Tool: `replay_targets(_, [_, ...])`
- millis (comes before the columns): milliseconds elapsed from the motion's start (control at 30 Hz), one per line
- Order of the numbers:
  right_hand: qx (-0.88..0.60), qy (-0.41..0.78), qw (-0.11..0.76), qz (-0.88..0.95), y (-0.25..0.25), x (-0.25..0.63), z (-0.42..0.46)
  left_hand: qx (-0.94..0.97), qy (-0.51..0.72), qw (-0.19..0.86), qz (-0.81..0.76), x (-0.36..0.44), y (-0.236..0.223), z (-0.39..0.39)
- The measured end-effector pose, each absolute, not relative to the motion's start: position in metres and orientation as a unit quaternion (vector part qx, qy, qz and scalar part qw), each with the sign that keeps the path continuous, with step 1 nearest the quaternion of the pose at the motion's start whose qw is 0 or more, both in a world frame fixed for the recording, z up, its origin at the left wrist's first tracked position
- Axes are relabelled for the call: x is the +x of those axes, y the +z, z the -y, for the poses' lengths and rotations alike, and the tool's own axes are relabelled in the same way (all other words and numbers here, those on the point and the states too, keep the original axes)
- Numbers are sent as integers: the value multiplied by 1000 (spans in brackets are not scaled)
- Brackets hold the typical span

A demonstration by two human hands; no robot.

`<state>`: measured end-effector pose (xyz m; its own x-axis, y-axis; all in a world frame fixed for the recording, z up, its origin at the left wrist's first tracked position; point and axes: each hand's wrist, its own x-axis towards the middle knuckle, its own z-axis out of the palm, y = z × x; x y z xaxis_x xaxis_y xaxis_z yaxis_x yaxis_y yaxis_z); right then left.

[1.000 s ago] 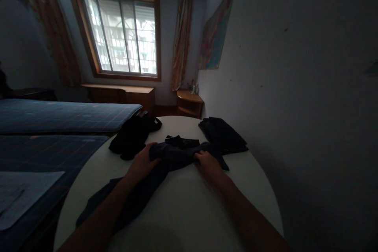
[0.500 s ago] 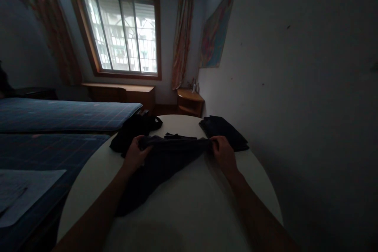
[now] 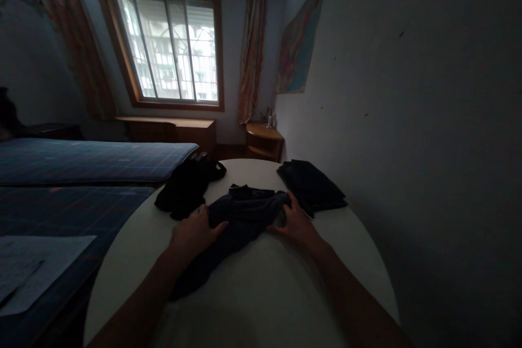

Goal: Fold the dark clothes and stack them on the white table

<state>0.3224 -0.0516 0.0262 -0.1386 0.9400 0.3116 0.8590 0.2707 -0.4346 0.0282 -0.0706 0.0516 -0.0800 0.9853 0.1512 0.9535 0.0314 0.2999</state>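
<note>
A dark navy shirt (image 3: 240, 220) lies bunched across the round white table, its lower left part trailing toward me. On its far side shows a dark collar-like band (image 3: 248, 191) with a thin pale edge. My left hand (image 3: 193, 232) grips the shirt's left side, thumb stretched over the cloth and fingertips partly hidden. At the right end, my right hand (image 3: 299, 225) holds the gathered cloth between fingers and thumb, which stand well apart. A black garment (image 3: 183, 187) lies crumpled beyond my left hand. Past my right hand is a stack of folded dark clothes (image 3: 312, 185).
The round white table (image 3: 261, 304) stands close to the white wall (image 3: 408, 147) on the right. To the left are two blue plaid mattresses (image 3: 93, 160), the nearer one with a paper sheet (image 3: 36, 269) on it. A wooden corner shelf (image 3: 264, 131) stands behind.
The shirt was pulled taut between my hands half a second ago; now it lies slacker and bunched. Both hands have come lower, the right slightly inward. The shirt's trailing part has shifted right.
</note>
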Motion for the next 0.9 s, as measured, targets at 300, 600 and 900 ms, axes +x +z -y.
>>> replay_targets(300, [-572, 62, 393, 717, 25, 331, 36, 683, 391, 195, -586, 26, 51, 54])
replay_targets(600, [-616, 88, 554, 553, 47, 353, 37, 542, 575, 314, -526, 12, 56, 40])
replay_targets(900, [-478, 298, 438, 700, 22, 328, 39, 675, 467, 211, -531, 19, 23, 29])
